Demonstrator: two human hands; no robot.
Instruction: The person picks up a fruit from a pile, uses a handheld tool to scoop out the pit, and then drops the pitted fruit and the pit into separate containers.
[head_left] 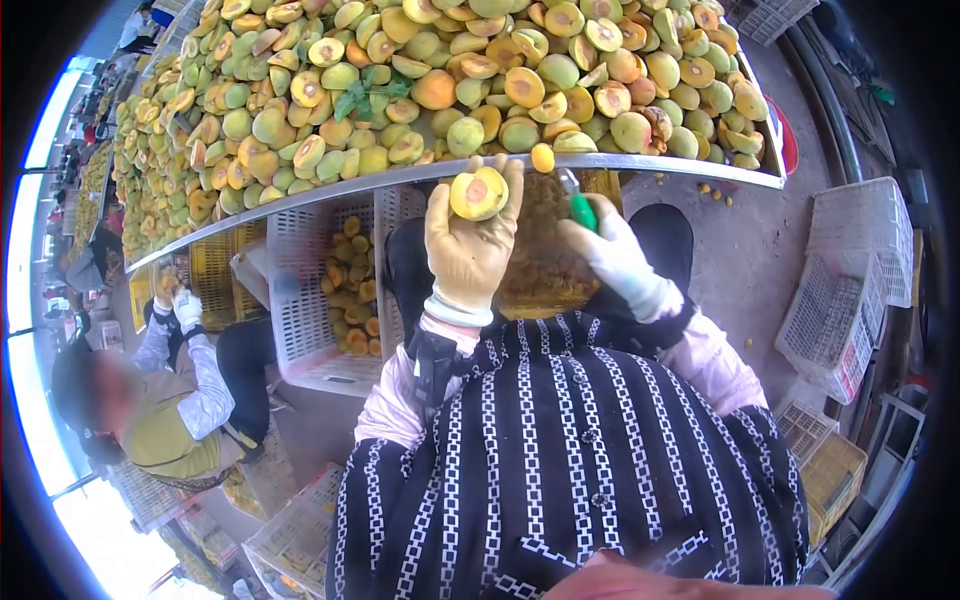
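My left hand (pixel 470 245), in a tan glove, is turned palm up with its fingers curled around a halved peach (pixel 480 193). The yellow cut face and reddish centre of the half are toward me. In a white glove, my right hand (pixel 612 255) grips the green handle of a pitting spoon (pixel 581 209), whose metal end points up and left. Just beyond that metal end, a small orange piece of fruit (pixel 542 157) overlaps the table's front rim. Both hands are just in front of the metal-edged table (pixel 350 188), heaped with peach halves (pixel 525 87).
Below the table, a white crate (pixel 300 300) holds more halves, and a yellow crate (pixel 540 300) stands between my knees. Stacked white crates (pixel 835 310) are at the right. Another person (pixel 175 400) sits at the left, gloved hands raised near the table edge.
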